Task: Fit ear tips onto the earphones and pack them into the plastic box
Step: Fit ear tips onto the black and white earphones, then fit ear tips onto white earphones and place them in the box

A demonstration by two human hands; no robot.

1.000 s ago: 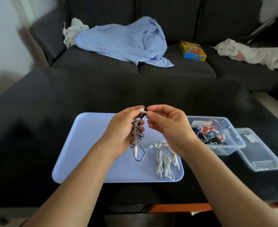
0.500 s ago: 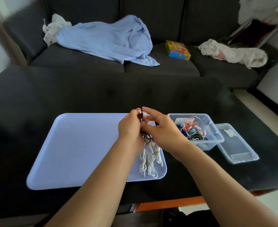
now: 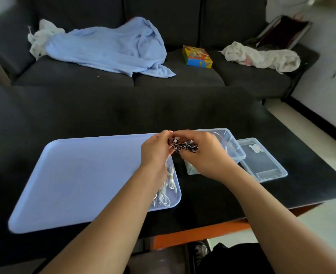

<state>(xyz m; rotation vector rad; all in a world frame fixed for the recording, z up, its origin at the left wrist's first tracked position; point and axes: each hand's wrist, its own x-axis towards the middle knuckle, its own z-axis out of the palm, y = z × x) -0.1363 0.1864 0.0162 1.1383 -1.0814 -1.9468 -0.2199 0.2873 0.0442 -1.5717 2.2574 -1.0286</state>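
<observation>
A coiled black-and-white earphone bundle (image 3: 186, 146) hangs above the gap between the lilac tray (image 3: 88, 175) and the clear plastic box (image 3: 234, 147). My left hand (image 3: 156, 150) pinches its left end, where a white ear tip shows. My right hand (image 3: 204, 155) grips the bundle's right side from above and covers most of the box. Several white earphones (image 3: 168, 186) lie on the tray's right end, partly hidden by my left wrist. A red cable shows inside the box.
The box's clear lid (image 3: 262, 160) lies flat just right of the box on the black table (image 3: 123, 111). Behind the table stands a dark sofa with a blue blanket (image 3: 111, 48), a colourful carton (image 3: 197, 56) and white cloth (image 3: 262, 57).
Both hands have carried the bundle rightward from over the tray toward the box. The bundle has turned from hanging upright to lying sideways between my hands, and the camera has swung left.
</observation>
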